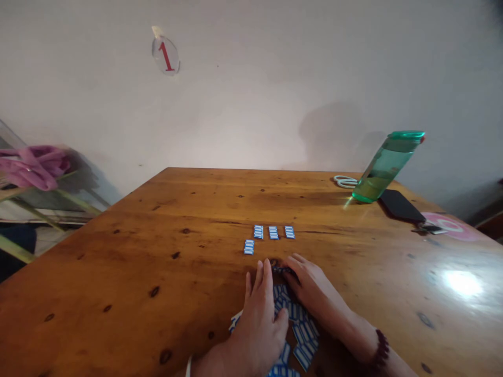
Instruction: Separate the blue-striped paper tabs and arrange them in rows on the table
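Observation:
My left hand point(257, 319) is open, its fingers stretched forward and its thumb apart, over the left side of a loose pile of small blue-and-white tiles point(302, 332). Opposite it, my right hand point(314, 283) curves along the pile's right side, fingers pointing forward. Between the fingertips of both hands sits a short dark row of pieces point(281, 269), partly hidden. Beyond the hands are several neat stacks of the same tiles: one nearer stack point(249, 247), and a line of a left stack point(258, 231), a middle stack point(273, 233) and a right stack point(290, 232).
A green transparent bottle point(387, 167) stands at the back right of the wooden table point(129, 251). Beside it lie a white cable point(345, 181), a black phone-like slab point(401, 206), keys point(428, 229) and a pink round mat point(456, 226). Pink cloth point(37, 165) hangs at far left.

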Demonstrator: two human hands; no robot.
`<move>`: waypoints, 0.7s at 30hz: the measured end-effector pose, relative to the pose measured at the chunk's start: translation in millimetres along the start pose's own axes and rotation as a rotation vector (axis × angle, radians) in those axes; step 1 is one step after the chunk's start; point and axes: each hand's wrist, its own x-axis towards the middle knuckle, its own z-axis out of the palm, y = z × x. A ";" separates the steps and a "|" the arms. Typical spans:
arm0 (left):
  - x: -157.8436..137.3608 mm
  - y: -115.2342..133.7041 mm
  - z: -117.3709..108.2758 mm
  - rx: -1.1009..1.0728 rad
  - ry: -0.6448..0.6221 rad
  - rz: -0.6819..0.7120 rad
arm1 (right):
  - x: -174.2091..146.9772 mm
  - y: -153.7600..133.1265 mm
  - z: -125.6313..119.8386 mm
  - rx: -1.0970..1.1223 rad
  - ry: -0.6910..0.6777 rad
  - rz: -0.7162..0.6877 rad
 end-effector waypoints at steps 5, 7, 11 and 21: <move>3.0 -5.9 -0.8 -0.139 0.105 0.052 | 1.2 -1.4 -1.2 -0.004 0.001 0.025; 6.7 -4.8 -6.0 -0.229 0.191 0.082 | 1.5 -3.9 -2.7 0.045 0.035 0.037; 15.4 3.1 -19.3 -0.410 0.315 0.067 | 0.9 -11.5 -5.9 0.451 0.108 0.183; 20.7 9.9 -16.9 -0.680 0.202 0.011 | -0.6 -24.8 -2.9 1.189 0.022 0.385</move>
